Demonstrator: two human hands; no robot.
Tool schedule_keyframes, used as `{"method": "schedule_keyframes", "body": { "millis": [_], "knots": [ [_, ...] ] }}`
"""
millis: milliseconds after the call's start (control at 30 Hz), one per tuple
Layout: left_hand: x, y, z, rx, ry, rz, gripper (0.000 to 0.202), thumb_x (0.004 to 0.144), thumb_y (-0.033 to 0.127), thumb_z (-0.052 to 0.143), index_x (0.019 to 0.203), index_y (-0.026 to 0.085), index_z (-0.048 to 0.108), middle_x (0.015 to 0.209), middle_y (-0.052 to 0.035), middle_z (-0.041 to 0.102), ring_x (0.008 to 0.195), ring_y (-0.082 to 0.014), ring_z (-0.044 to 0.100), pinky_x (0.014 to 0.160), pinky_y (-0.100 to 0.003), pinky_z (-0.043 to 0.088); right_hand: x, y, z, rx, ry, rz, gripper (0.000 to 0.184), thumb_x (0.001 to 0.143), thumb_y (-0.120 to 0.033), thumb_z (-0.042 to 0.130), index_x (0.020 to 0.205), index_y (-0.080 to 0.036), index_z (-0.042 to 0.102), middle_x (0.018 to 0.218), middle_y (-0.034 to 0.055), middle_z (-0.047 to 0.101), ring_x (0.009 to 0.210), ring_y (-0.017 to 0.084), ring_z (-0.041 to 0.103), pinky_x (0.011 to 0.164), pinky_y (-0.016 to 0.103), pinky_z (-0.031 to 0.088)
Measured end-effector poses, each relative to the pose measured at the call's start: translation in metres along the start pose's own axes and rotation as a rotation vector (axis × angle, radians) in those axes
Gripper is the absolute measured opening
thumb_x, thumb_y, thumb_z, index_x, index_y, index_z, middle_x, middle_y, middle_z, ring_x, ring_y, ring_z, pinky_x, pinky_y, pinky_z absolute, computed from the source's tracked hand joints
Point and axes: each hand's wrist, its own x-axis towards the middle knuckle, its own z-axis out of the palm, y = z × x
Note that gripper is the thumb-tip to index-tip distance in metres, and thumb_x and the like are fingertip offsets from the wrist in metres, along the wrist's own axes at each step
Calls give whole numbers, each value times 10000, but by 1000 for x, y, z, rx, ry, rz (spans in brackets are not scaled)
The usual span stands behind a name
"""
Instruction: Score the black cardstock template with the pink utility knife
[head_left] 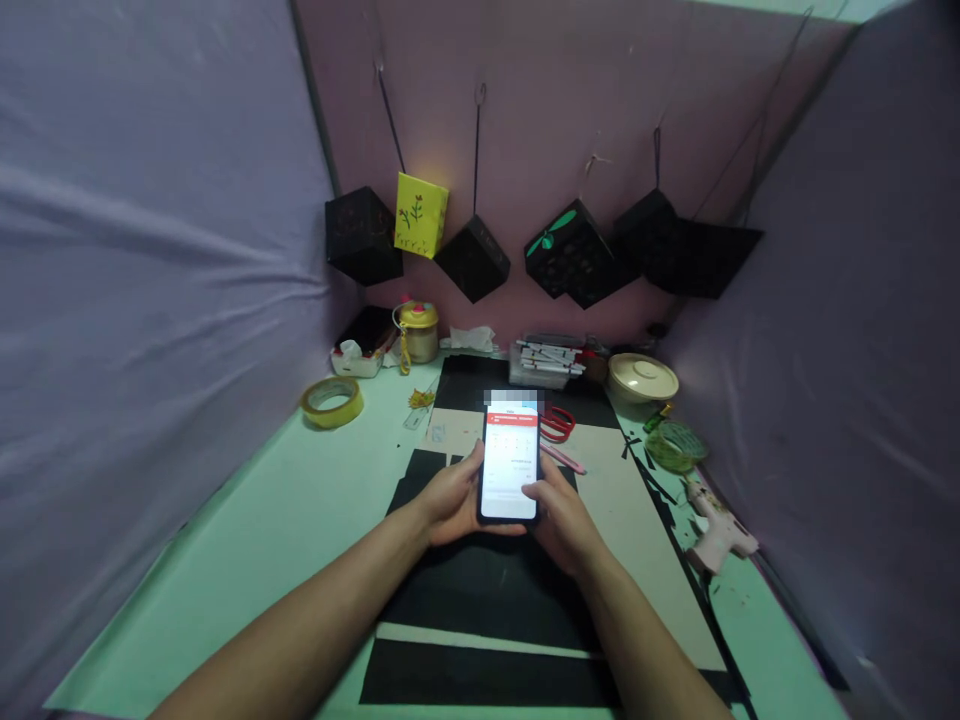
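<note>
A smartphone (510, 462) with a lit white and red screen is held above the table in both my hands. My left hand (450, 500) wraps the phone's left edge, fingers curled behind it. My right hand (559, 515) grips the lower right side, thumb resting on the screen. Under the hands lie black paper sheets (487, 590) and a beige card sheet (637, 520) on the green tabletop (285, 520).
A yellow tape roll (332, 401) lies at the left. Red scissors (556, 422), a stack of pens (549, 358), a lidded bowl (642, 377), a green tape roll (675, 444) and a pink glue gun (718, 532) sit right. Black and yellow paper boxes (421, 214) hang on the back wall.
</note>
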Motion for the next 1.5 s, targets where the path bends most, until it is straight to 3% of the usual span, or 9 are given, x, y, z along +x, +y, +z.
{"method": "schedule_keyframes", "body": {
  "millis": [167,300,633,1000,1500],
  "knots": [
    [4,-6,-16,-42,-77,16,600,957,574,372,1406,185,459,1291,-191,601,1114,-348,621,903,-565,469,5,7,-3,-12,17,2,604,646,-93,562,1223,-270,579,1151,-1,695,1112,252,608,927,379,468],
    [2,-11,-21,-77,-57,22,581,958,576,361,1366,190,511,1315,-178,588,1106,-342,624,899,-568,469,8,13,-5,-25,12,26,561,666,-112,572,1204,-273,592,1142,-3,697,1101,249,613,920,375,469],
    [-1,-11,-15,-40,12,8,594,958,592,334,1358,199,528,1319,-177,582,1128,-348,603,905,-567,455,9,15,-4,-50,34,37,544,666,-134,601,1193,-267,587,1116,5,704,1103,261,611,915,387,469],
    [1,-13,-18,-44,2,12,588,946,603,365,1332,197,544,1256,-168,626,1087,-328,630,922,-557,448,8,15,-3,-71,41,18,506,648,-139,620,1141,-249,605,1084,12,713,1061,259,631,918,395,472],
    [0,-13,-18,-55,-21,20,580,963,579,327,1309,177,561,1309,-178,589,1095,-336,624,863,-541,489,6,13,-1,-84,48,33,586,658,-131,598,1228,-265,580,1142,9,698,1090,260,617,932,401,465]
  ]
}}
